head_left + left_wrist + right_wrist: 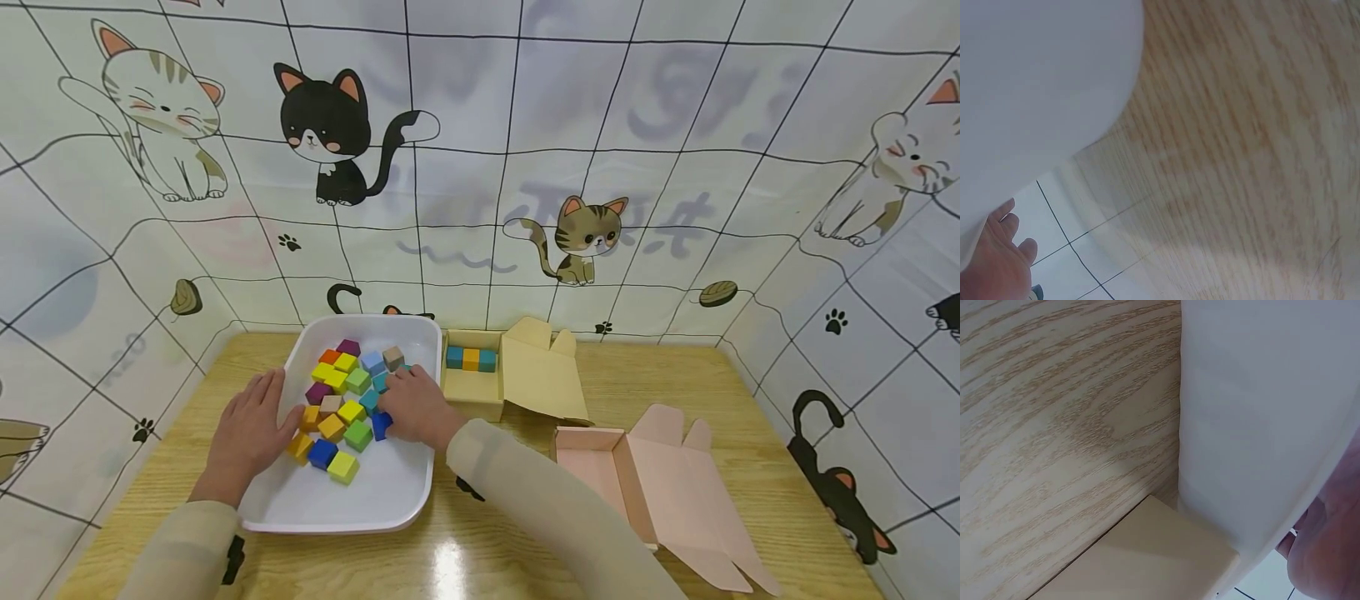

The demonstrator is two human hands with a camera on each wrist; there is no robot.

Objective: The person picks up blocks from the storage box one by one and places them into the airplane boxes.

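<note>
1. One pink box [671, 492] lies open on the desk [337, 567].
2. Left hand [251, 429], fingers straight, touches the left side of the white tray [390, 492].
3. Right hand [416, 408] is among the tray's blocks [358, 381]; whether it grips any, I cannot tell.
4. Yellow box [471, 387] beyond holds three blocks.

Head view: R grip [416, 406] hides its own fingertips plus part of the blue block [381, 426] beside it, so can't tell if it's pinching anything. R sleeve [540, 492] covers the nr corner of the pink box [633, 492]; bottom edge cuts off R sleeve, L sleeve [176, 550] & bench [450, 575]. L wrist view: white tray [322, 504] blocks part of L grip [251, 429], pic edge crops more (ditto R grip in R wrist view, opp. side). Black bit [470, 489] under R sleeve: too little showing to ID.
</note>
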